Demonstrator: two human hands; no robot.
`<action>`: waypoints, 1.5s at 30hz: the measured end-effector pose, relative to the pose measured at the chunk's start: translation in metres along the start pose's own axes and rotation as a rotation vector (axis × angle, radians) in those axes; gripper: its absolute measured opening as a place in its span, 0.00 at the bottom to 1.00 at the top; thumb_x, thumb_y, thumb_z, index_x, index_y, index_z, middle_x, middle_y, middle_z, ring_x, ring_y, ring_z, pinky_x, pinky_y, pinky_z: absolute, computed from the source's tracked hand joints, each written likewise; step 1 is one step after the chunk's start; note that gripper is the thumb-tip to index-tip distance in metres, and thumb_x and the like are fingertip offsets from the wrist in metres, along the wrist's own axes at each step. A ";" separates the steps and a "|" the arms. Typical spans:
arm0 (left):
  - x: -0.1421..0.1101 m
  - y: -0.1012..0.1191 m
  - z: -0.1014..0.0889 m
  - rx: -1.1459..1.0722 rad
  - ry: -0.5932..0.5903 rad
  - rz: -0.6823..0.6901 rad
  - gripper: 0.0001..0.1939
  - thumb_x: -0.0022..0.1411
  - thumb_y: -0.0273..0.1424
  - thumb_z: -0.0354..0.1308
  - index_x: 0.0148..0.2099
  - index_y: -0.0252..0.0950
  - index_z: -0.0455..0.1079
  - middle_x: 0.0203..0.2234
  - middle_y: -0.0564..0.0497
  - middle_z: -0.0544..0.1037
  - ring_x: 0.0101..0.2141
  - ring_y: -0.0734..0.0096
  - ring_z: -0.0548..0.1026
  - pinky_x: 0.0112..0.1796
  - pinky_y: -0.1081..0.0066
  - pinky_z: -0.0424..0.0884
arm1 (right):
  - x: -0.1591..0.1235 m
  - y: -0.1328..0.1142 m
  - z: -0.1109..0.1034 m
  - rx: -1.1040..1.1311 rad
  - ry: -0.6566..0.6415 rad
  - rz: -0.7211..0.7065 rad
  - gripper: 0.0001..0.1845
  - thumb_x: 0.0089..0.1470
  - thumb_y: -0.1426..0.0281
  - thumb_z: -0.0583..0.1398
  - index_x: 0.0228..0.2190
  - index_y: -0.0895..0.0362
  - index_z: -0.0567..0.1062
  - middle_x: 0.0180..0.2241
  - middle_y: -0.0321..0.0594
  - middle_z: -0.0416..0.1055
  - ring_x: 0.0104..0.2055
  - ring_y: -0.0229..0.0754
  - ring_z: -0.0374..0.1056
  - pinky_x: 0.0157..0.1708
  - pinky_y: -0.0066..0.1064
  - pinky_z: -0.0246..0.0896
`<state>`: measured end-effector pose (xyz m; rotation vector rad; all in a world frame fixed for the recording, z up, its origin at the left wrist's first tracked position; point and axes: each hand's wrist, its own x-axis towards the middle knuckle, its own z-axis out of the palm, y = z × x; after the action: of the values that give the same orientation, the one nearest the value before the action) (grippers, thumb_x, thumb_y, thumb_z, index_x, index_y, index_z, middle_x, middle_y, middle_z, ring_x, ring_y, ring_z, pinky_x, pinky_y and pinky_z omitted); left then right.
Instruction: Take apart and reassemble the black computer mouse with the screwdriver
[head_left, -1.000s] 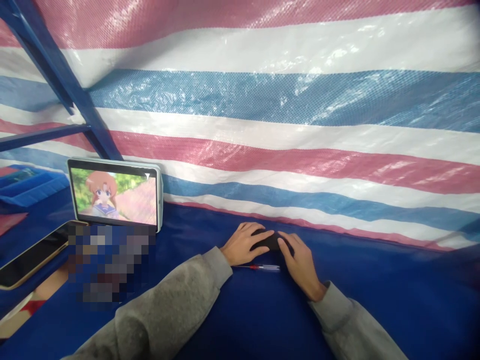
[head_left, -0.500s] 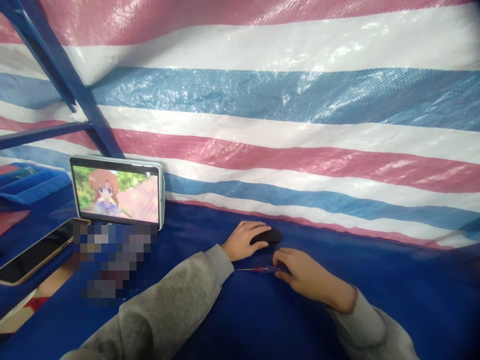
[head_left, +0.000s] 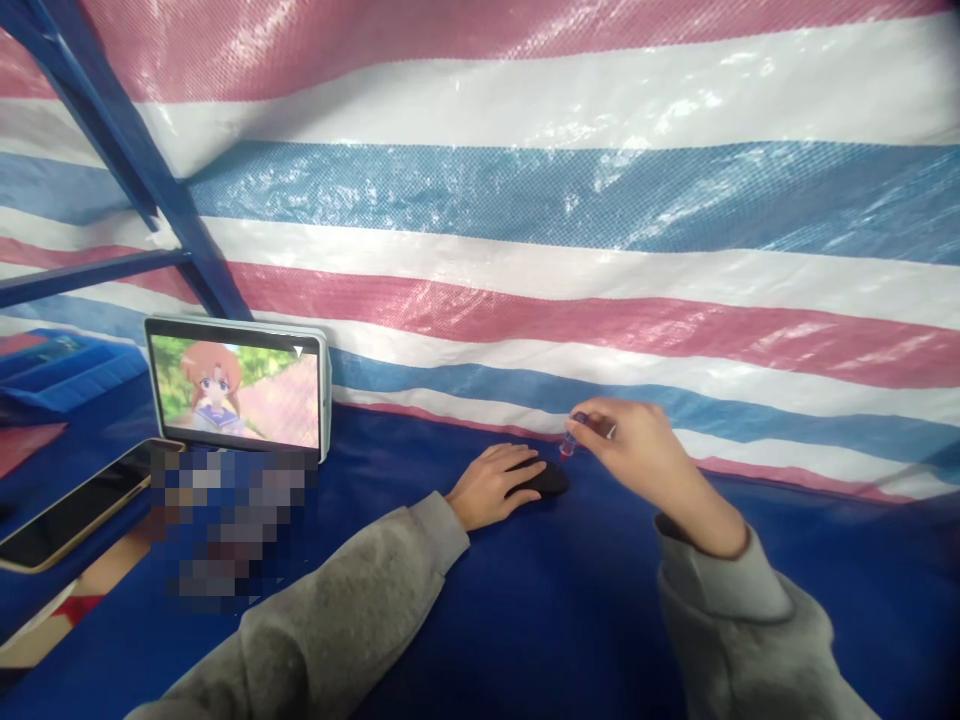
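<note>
A small black oval object (head_left: 546,480), like a computer mouse, lies on the blue table cover (head_left: 525,620). My left hand (head_left: 491,485) rests on its left side with the fingers curled over it. My right hand (head_left: 637,450) is raised just above and to the right of it, pinching a small screwdriver (head_left: 574,437) with a red and clear handle. The screwdriver points down towards the black object. Both arms are in grey sleeves.
A tablet (head_left: 238,388) playing a cartoon leans against the striped tarpaulin wall (head_left: 570,230) at the left. A phone (head_left: 71,508) lies face up further left, beside a blurred patch. A blue metal frame (head_left: 135,170) and a blue bin (head_left: 52,365) stand at far left.
My right hand left the black object, picked the screwdriver up from the cover in front of it and lifted it above the object. My left hand stayed on the object.
</note>
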<state>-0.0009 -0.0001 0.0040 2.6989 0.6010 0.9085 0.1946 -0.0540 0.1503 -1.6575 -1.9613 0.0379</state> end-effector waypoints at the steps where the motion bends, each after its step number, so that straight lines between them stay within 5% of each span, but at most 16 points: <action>1: 0.000 0.000 0.000 0.006 -0.003 0.002 0.21 0.68 0.42 0.52 0.59 0.40 0.67 0.56 0.45 0.71 0.58 0.61 0.67 0.59 0.56 0.62 | -0.001 0.003 0.004 -0.015 -0.004 -0.005 0.12 0.54 0.62 0.57 0.26 0.54 0.77 0.23 0.35 0.76 0.24 0.40 0.70 0.29 0.30 0.60; 31: -0.001 -0.001 0.002 0.054 0.008 0.027 0.21 0.69 0.42 0.51 0.59 0.39 0.67 0.56 0.46 0.71 0.59 0.61 0.66 0.60 0.57 0.62 | -0.009 0.016 0.008 -0.161 -0.036 -0.003 0.10 0.54 0.67 0.55 0.29 0.54 0.76 0.27 0.36 0.75 0.28 0.40 0.70 0.30 0.30 0.56; 39: -0.001 -0.003 0.005 0.120 0.007 0.109 0.23 0.70 0.43 0.48 0.60 0.37 0.65 0.57 0.45 0.70 0.61 0.61 0.63 0.61 0.56 0.59 | -0.009 -0.001 0.022 -0.452 -0.221 0.144 0.19 0.63 0.60 0.48 0.31 0.55 0.73 0.26 0.43 0.76 0.30 0.46 0.71 0.26 0.31 0.45; 45: -0.002 -0.003 0.005 0.117 -0.046 0.119 0.24 0.71 0.41 0.47 0.63 0.35 0.61 0.59 0.44 0.67 0.62 0.59 0.61 0.62 0.55 0.58 | -0.009 0.006 0.026 -0.353 -0.210 0.061 0.13 0.63 0.68 0.50 0.40 0.56 0.73 0.32 0.43 0.77 0.33 0.45 0.72 0.29 0.31 0.51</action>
<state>-0.0001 0.0012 -0.0019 2.8786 0.5039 0.8622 0.1891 -0.0524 0.1225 -2.0091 -2.1688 -0.1228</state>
